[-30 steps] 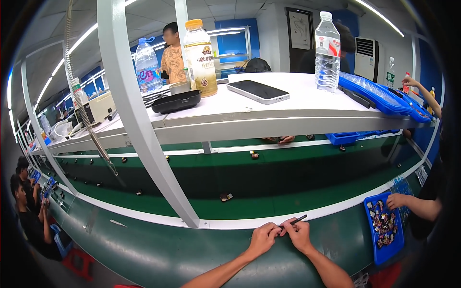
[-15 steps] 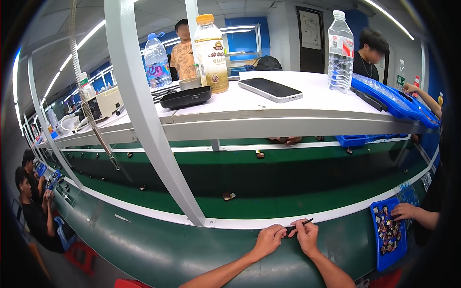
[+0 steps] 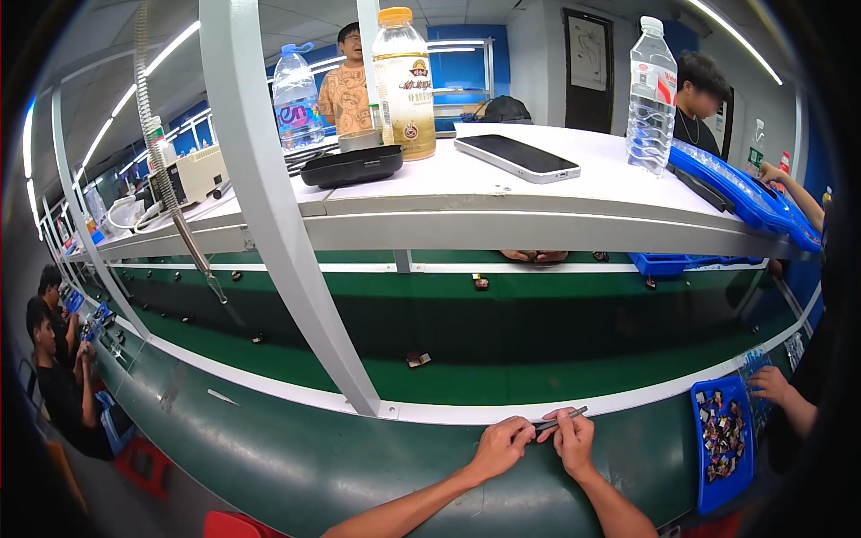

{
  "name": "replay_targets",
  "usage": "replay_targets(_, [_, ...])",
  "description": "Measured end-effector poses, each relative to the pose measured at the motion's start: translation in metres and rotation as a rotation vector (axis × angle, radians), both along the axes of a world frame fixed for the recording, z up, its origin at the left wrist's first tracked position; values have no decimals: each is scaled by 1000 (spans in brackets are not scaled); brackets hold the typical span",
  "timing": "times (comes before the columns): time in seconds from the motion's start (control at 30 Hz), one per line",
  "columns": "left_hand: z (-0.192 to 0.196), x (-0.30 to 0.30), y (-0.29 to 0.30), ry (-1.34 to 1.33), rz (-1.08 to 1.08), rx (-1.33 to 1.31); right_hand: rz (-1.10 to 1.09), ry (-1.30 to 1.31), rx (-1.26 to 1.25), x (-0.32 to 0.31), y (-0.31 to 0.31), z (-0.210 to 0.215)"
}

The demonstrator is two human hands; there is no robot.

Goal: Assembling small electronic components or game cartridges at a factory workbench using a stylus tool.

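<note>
Both of my hands meet at the inner edge of the green workbench (image 3: pixel 359 475), just in front of the white rail. My right hand (image 3: pixel 573 444) pinches a slim, dark grey, pen-like tool (image 3: pixel 576 413), whose far end sticks out to the right above the fingers. Close beside it, my left hand (image 3: pixel 500 447) is closed, with thumb and fingertips pressed together at the tool's left end. Whether those fingers grip the tool or a small piece is hidden.
To my right, a blue tray (image 3: pixel 723 489) holds many small parts, with a co-worker's hand (image 3: pixel 770 384) beyond it. Ahead, a green conveyor belt (image 3: pixel 502 377) carries scattered small parts. A white post (image 3: pixel 287 233) and a shelf with bottles and a phone (image 3: pixel 517 158) stand over it.
The co-worker's hand has moved off the blue tray toward the far right. Small parts on the belt have shifted slightly left. The tool in my right hand has turned slightly; my hands stay put.
</note>
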State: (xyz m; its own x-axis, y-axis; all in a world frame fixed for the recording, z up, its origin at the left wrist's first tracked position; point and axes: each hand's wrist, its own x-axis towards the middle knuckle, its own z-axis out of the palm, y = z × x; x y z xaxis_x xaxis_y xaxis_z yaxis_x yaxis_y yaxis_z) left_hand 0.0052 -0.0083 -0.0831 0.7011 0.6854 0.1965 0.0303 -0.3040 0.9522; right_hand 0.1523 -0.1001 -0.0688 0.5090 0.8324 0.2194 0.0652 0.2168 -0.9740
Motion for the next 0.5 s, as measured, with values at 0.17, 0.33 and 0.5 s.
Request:
replay_targets(0.17, [-7,2,1,-121,-54,-103,-3,17,-58,2,-4,0])
replay_targets(0.33, [-5,0,1,-107,-75,-129,25,-23,-29,1,0,-3])
replay_targets(0.5, [3,5,-2,-70,-10,-88,24,-54,-61,7,3,-10])
